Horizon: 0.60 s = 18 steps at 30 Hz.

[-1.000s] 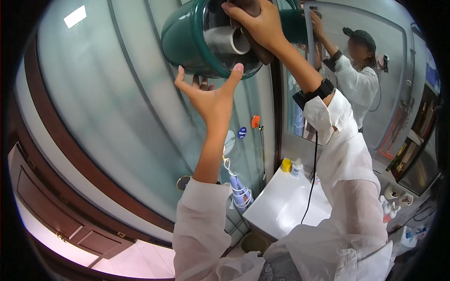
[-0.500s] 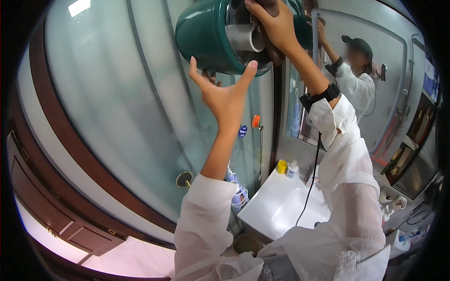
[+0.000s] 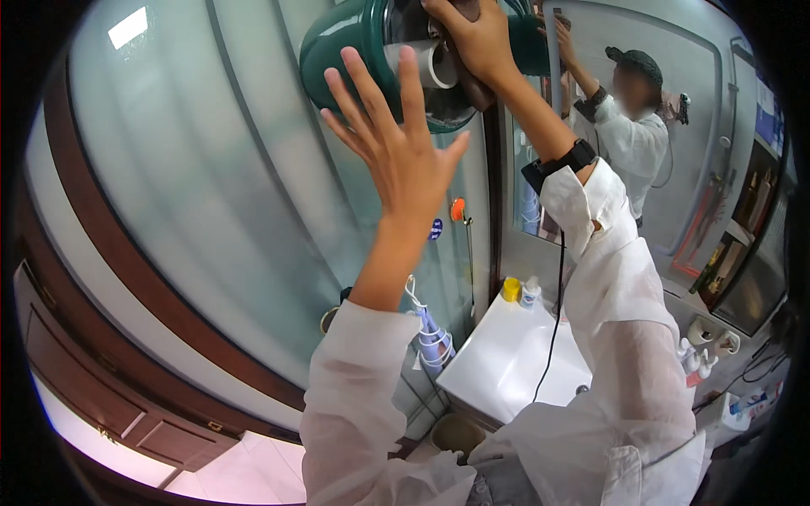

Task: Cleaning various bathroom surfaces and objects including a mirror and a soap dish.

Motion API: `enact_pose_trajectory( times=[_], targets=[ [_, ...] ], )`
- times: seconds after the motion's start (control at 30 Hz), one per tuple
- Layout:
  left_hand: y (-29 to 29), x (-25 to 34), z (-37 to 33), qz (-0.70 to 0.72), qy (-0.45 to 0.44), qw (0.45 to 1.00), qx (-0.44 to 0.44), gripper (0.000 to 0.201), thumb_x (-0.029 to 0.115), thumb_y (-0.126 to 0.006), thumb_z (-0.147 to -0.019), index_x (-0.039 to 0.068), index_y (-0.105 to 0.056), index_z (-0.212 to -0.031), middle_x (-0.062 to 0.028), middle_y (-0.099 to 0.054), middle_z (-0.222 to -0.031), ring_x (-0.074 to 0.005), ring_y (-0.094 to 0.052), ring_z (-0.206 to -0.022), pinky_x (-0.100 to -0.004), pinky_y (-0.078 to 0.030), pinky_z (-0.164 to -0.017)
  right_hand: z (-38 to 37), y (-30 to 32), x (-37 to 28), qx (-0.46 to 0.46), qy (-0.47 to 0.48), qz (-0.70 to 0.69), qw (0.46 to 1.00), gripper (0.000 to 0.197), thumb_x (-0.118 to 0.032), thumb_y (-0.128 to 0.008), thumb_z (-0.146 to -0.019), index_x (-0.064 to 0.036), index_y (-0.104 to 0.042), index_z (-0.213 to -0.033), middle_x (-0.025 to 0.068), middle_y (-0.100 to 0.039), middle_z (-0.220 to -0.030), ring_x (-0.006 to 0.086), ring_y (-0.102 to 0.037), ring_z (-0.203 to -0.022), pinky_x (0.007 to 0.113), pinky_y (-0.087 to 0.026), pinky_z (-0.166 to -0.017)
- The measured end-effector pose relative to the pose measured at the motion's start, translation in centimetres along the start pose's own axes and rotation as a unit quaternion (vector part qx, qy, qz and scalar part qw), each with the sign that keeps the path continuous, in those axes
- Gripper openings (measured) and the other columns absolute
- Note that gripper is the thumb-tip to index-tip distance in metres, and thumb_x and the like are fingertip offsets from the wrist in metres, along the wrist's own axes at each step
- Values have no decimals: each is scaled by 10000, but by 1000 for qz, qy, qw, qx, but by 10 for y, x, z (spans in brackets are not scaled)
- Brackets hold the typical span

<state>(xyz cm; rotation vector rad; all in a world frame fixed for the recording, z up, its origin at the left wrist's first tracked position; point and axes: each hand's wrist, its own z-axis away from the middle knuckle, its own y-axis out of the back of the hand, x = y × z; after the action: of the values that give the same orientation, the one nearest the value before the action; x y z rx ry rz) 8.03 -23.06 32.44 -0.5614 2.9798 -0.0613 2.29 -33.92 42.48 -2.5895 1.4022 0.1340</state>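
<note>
High at the top of the view is a rounded green canister (image 3: pixel 342 72) with a clear, dark-tinted front and a pale hollow tube (image 3: pixel 439 66) showing in it. My right hand (image 3: pixel 483 42) is closed around a dark brown piece (image 3: pixel 475 88) at that front; what this piece is, I cannot make out. The canister's top runs out of view. My left hand (image 3: pixel 392 152) is raised just below and before the canister, fingers spread, holding nothing. Whether its fingertips touch the green side, I cannot tell.
A frosted glass panel (image 3: pixel 211 211) fills the left. Below stands a white basin (image 3: pixel 498 354) with a yellow container (image 3: pixel 511 289) and a white bottle (image 3: pixel 530 293) on its rim. The mirror (image 3: pixel 591 38) is at right. A black cord (image 3: pixel 553 346) hangs before the basin.
My left hand has come off the canister's underside, with its fingers now spread upward before it. The canister and my right hand sit slightly further left in view.
</note>
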Motion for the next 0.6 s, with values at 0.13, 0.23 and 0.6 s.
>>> enact_pose_trajectory(
  times=[0.13, 0.23, 0.6],
  targets=[
    [-8, -7, -6, 1, 6, 1000, -29, 1135, 321, -890, -451, 234, -283, -1406, -203, -77, -1490, -439, -91, -1364, -632, -231, -1015, 0, -5, -1, -7, 12, -103, 995, 211, -158, -635, -811, -8, -578, -948, 59, -580, -668, 125, -566, -586, 259, -436, -533],
    [-10, -1, -7, 0, 8, 1000, -23, 1126, 306, -895, -424, 283, -311, -1386, -191, -91, -1489, -431, -121, -1361, -615, -253, -1020, -1, -6, 19, 153, 203, 258, 932, 520, -320, -640, -787, 16, -518, -1165, 226, -536, -1148, 322, -506, -1088, 409, -348, -934],
    [-13, -4, -6, 1, 16, 1000, 17, 1251, 382, -885, -412, 43, -220, -1416, -192, -171, -1482, -382, -205, -1359, -582, -260, -1017, 38, -7, 3, -2, 183, 166, 969, 712, -371, -653, -671, -63, -479, -1289, 282, -326, -1378, 427, -321, -1260, 518, -194, -1024]
  ],
)
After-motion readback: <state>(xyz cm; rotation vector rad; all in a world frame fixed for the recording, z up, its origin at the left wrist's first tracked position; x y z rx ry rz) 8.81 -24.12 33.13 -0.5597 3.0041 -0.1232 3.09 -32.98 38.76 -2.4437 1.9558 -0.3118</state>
